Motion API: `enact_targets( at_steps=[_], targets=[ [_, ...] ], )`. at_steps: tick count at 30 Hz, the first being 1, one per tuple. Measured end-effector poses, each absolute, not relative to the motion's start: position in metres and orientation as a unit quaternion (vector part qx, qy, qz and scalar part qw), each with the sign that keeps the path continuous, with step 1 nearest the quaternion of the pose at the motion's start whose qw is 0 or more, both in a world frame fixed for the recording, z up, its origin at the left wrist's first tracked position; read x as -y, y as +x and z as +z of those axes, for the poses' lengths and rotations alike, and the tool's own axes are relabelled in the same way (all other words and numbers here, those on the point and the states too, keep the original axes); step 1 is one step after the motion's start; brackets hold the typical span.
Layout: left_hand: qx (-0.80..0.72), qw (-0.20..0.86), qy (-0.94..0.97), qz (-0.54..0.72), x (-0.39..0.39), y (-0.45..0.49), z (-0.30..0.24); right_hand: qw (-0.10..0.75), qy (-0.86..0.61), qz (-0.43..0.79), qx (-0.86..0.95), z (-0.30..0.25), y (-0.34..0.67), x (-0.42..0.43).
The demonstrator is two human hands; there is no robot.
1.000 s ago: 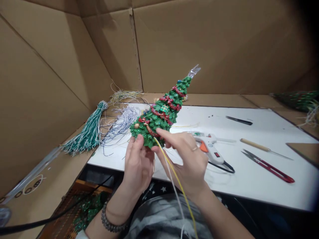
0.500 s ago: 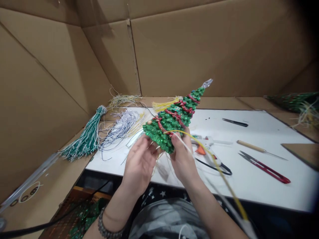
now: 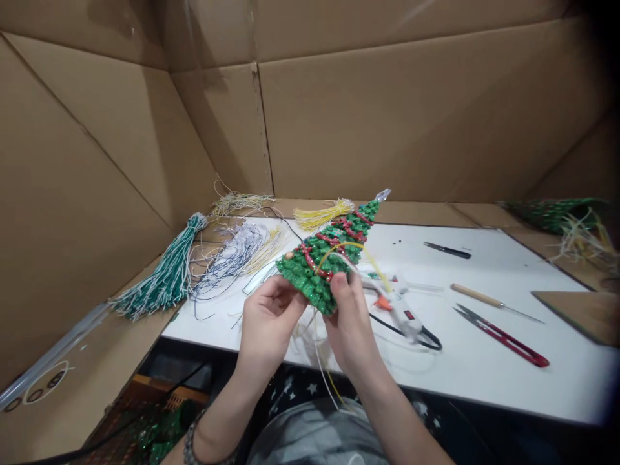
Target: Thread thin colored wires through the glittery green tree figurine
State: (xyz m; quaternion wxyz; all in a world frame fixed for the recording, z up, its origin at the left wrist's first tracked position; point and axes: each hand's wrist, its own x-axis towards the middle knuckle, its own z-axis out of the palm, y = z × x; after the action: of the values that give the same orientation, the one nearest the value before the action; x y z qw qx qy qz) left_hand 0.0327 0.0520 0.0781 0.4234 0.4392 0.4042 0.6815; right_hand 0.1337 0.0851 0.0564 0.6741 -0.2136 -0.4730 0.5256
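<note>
Since half a second ago, you have brought the tree ornament (image 3: 314, 252) lower and to the left; its yellow cord (image 3: 346, 245) and white cord (image 3: 347, 261), then trailing over your right forearm, now arch across its front. Your left fingers have curled in.

Nearest: dark beaded bracelet (image 3: 190, 445) on your left wrist; orange crate (image 3: 145, 386) with glittery green pieces, below table level. Thin white and yellow strands (image 3: 322, 365) hang between your wrists.

Your left hand (image 3: 266, 320) is mostly closed, thumb against bent fingers, at the tree's lower edge; cannot tell whether it pinches a strand. Your right hand (image 3: 353, 320) is closed round the base's right corner, thumb on the front. Tree is held above the near part of the white table (image 3: 494, 265), tilted, tip up and to the right.

Beyond your right hand: glue gun (image 3: 403, 310), then red-handled snips (image 3: 508, 339), wooden-handled awl (image 3: 477, 295), black snips (image 3: 448, 250). On your left: green-and-white bundle (image 3: 162, 274), blue-and-white strands (image 3: 232, 255). Behind the tree: yellow bundle (image 3: 323, 214). Farthest: cardboard wall (image 3: 411, 123).
</note>
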Motion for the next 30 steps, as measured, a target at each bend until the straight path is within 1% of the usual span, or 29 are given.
enact_targets(
  at_steps=[4, 7, 10, 13, 15, 17, 18, 19, 20, 22, 23, 24, 26, 30],
  targets=[
    [-0.472, 0.327, 0.534, 0.621, -0.047, 0.026, 0.081, 0.682, -0.211, 0.524, 0.463, 0.062, 0.139, -0.087],
    [-0.503, 0.243, 0.608, 0.564, -0.043, 0.011, 0.082, 0.702, -0.218, 0.484, 0.475, 0.069, 0.152, -0.094],
    [-0.516, 0.222, 0.663, 0.496, -0.042, -0.007, 0.083, 0.727, -0.22, 0.431, 0.486, 0.076, 0.167, -0.1],
    [-0.531, 0.198, 0.707, 0.422, -0.039, -0.018, 0.088, 0.752, -0.219, 0.41, 0.467, 0.085, 0.175, -0.099],
    [-0.523, 0.164, 0.723, 0.42, -0.034, -0.016, 0.094, 0.756, -0.224, 0.427, 0.443, 0.09, 0.173, -0.093],
    [-0.522, 0.132, 0.694, 0.478, -0.028, -0.006, 0.099, 0.744, -0.24, 0.471, 0.41, 0.094, 0.168, -0.084],
    [-0.512, 0.142, 0.67, 0.519, -0.024, 0.001, 0.101, 0.734, -0.247, 0.495, 0.394, 0.095, 0.165, -0.08],
    [-0.487, 0.178, 0.641, 0.566, -0.021, 0.009, 0.102, 0.722, -0.251, 0.518, 0.384, 0.096, 0.163, -0.076],
    [-0.457, 0.253, 0.607, 0.599, -0.018, 0.016, 0.102, 0.711, -0.251, 0.535, 0.381, 0.095, 0.16, -0.073],
    [-0.344, 0.417, 0.534, 0.65, -0.015, 0.029, 0.1, 0.689, -0.238, 0.559, 0.394, 0.093, 0.156, -0.069],
    [-0.31, 0.487, 0.484, 0.658, -0.015, 0.034, 0.099, 0.678, -0.231, 0.571, 0.4, 0.092, 0.154, -0.069],
    [-0.285, 0.529, 0.435, 0.67, -0.015, 0.038, 0.098, 0.668, -0.226, 0.583, 0.404, 0.09, 0.152, -0.068],
    [-0.254, 0.59, 0.359, 0.677, -0.014, 0.042, 0.098, 0.653, -0.218, 0.601, 0.406, 0.088, 0.149, -0.069],
    [-0.2, 0.655, 0.285, 0.67, -0.015, 0.044, 0.103, 0.642, -0.23, 0.593, 0.429, 0.082, 0.145, -0.071]
  ],
)
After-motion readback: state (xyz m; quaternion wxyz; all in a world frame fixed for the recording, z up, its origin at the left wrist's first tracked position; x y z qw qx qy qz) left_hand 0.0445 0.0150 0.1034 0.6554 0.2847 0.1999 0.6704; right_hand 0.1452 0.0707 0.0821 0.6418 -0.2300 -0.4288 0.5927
